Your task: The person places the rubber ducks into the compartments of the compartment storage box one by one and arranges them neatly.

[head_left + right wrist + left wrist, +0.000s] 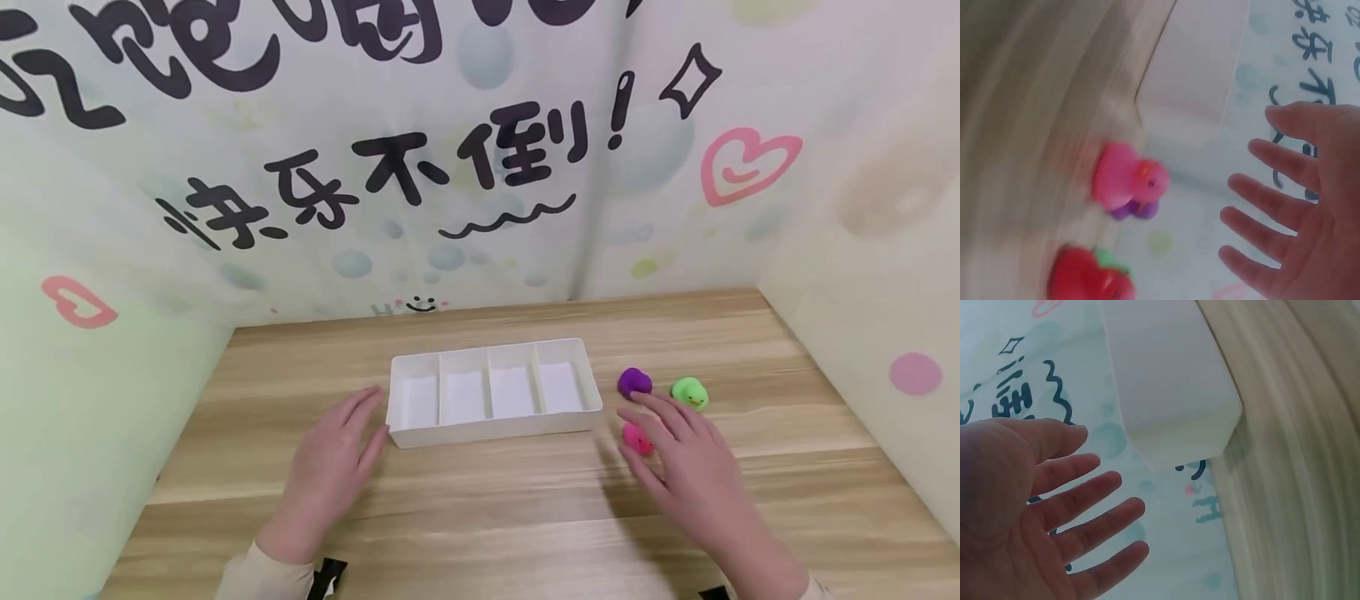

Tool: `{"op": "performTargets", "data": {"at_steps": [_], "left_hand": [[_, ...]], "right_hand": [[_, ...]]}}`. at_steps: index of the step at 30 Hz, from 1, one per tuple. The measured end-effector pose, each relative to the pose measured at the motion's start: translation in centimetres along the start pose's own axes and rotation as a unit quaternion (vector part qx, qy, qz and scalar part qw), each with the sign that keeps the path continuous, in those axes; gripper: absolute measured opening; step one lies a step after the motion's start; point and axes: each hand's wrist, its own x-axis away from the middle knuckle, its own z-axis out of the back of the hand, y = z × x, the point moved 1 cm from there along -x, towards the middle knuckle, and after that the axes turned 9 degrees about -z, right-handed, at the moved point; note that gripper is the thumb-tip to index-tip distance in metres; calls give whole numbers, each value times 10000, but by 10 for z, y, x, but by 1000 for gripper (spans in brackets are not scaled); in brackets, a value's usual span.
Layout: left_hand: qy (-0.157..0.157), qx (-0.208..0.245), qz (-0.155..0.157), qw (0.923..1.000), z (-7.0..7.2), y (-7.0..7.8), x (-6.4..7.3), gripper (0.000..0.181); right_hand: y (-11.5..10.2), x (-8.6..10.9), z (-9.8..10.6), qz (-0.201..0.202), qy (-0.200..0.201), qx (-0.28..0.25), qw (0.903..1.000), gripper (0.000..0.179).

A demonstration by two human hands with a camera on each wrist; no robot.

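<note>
In the head view, a white tray [495, 430] is laid flat on the wooden table [480, 517], its 4 compartments facing up, so that nothing seems to stand in the way of reaching in from above; nothing is seen in them. Beyond its right end, a purple duck [633, 382], a green duck [690, 393] and a pink duck [638, 438] are grouped, presumably to be within easy reach of the right hand [693, 471]. That hand is held over the group, fingers spread and nothing gripped. The left hand [330, 458] is placed beside the tray's left end, a spot from which the tray could be steadied.

In the left wrist view, the left hand is seen with thumb and fingers well parted and the palm bare; a gap is shown between it and the tray's end.

In the right wrist view, the right hand's grip is likewise wide and nothing is held. The pink duck is seen near the tray's end, with the purple partly hidden behind it. A red duck [1082, 275], cut off by the lower edge, brings the count to 4.
</note>
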Motion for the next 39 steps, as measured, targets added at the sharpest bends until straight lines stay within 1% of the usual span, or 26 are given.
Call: {"op": "performTargets", "data": {"at_steps": [3, 5, 7, 9, 11, 15, 17, 22, 25, 31, 36, 39], "left_hand": [[139, 207, -111, 9996, -2, -2, -2, 41], [212, 450, -188, 9986, -4, -4, -5, 40], [262, 690, -291, 9968, -5, -8, -7, 39], [270, 872, -423, 9949, -7, -12, -9, 38], [187, 957, -560, 9937, -7, -16, -9, 38], [-106, 898, -732, 9932, -7, -21, -9, 35], [-227, 855, -730, 9934, -7, -22, -9, 33], [-256, 737, -618, 9950, -7, -24, -10, 32], [-272, 697, -543, 9957, -7, -25, -10, 34], [-285, 700, -377, 9964, -6, -25, -10, 31], [-312, 628, -315, 9970, -7, -26, -9, 32], [-348, 605, -272, 9972, -7, -26, -9, 33]], "right_hand": [[16, 5, 4, 68, 286, -203, 9994, 44], [27, 11, 7, -39, 404, -310, 9987, 42], [38, 17, 11, -240, 442, -383, 9980, 43], [49, 24, 15, -477, 367, -386, 9974, 46], [60, 31, 19, -670, 243, -331, 9969, 49], [76, 41, 22, -792, 31, -187, 9967, 51], [82, 44, 22, -758, -29, -86, 9971, 52], [90, 46, 22, -775, -252, 145, 9966, 53], [93, 48, 22, -837, -301, 216, 9958, 52], [96, 49, 21, -907, -299, 291, 9950, 52], [94, 46, 19, -718, -172, 217, 9970, 52], [93, 42, 18, -595, -99, 273, 9978, 53]]}}
